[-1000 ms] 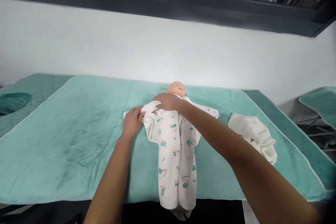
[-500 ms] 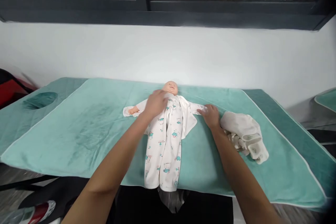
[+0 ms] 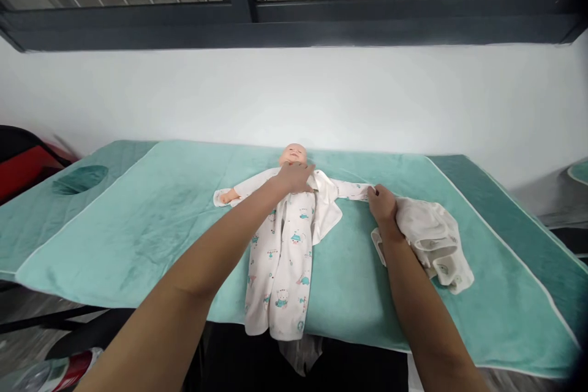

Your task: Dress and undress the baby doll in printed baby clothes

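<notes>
Clock centred on the doll's chest, twelve toward the wall (image 3: pixel 294 98). The green-covered table (image 3: pixel 114 239) carries all items. The printed baby suit (image 3: pixel 291 275) lies with its legs at six; a white cloth bundle (image 3: pixel 429 233) sits between three and four. The doll (image 3: pixel 293 152) is face up mid-table, head at twelve, its bare hand (image 3: pixel 228 196) at nine.

Change noted: a second ago both hands worked toward nine — now the right hand (image 3: pixel 383 205) is at three, its fingers closed on the end of the sleeve (image 3: pixel 351 190). The left hand (image 3: pixel 294 176) lies below the chin, fingers part-spread; whether they grip cloth cannot be told. Finding: the three o'clock sleeve is extended straight — attention appears shifted to that side.
</notes>
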`<state>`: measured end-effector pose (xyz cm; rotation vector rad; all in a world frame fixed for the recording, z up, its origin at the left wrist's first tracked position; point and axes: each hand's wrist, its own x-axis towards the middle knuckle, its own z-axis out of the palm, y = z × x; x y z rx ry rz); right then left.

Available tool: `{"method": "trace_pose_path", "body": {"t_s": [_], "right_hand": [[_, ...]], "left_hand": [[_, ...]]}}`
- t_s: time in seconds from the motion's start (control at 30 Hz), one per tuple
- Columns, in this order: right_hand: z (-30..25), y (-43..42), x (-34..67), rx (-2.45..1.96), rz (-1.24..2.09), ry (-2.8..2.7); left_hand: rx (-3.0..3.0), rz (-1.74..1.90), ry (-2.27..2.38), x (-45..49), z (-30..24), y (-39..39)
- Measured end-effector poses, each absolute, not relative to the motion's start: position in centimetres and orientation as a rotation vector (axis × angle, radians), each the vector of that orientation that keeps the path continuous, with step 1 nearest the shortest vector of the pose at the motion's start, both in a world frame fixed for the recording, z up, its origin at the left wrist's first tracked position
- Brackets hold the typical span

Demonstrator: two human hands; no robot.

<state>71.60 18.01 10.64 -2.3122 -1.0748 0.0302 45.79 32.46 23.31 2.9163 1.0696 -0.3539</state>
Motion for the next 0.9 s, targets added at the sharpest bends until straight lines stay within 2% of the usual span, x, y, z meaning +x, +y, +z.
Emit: {"method": "trace_pose_path", "body": {"t_s": [0.17,0.37,0.53,0.67,0.77,0.9], "right_hand": [[10.5,18.3,71.7,-2.261,0.004,-0.936],[10.3,18.1,71.5,-2.2,0.025,-0.933],[10.0,18.7,71.1,-2.031,0.081,-1.215],[9.8,19.3,69.2,-1.797,-0.065,-1.559],[10.1,19.6,67.6,-1.833,-0.154,-1.609],[10.5,19.6,66.3,-1.866,-0.073,-1.617]], "left_hand": [[2.919,-0.44,1.075,44.8,24.4,32.5],[2.99,-0.412,1.178,50.4,20.7,29.9],[3.047,-0.303,0.989,52.0,18.8,30.3],[3.095,-0.2,0.912,51.5,18.2,30.6],[3.14,-0.133,0.876,51.4,17.8,30.0],[3.173,-0.099,0.881,51.7,17.6,29.4]]}}
